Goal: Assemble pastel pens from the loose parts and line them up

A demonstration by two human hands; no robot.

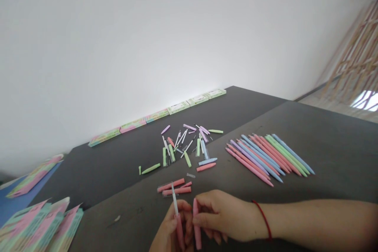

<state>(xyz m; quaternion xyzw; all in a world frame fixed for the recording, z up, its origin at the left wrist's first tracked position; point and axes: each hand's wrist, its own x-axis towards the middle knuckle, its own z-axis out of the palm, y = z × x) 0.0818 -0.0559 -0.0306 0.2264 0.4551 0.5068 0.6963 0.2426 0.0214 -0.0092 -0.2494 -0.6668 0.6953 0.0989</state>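
Observation:
My left hand (167,230) is closed around a pink pen barrel (180,231), with a slim white refill (175,202) sticking up out of its top. Beside it, my right hand (228,214) pinches a tapered pink pen barrel (197,226) between thumb and fingers, held upright and apart from the refill. Just beyond both hands lie pink pen pieces (180,190) with clear parts. Farther out is a loose scatter of green pen barrels (151,168), a blue barrel (208,161), purple pieces (189,127) and thin white refills (188,147).
A row of pink, purple, blue and green pens (251,161) lies to the right. Flat printed boxes (178,107) line the wall at the dark table's (118,183) back edge. Printed packets (44,226) are stacked at the near left. A wooden slatted rack (357,51) stands far right.

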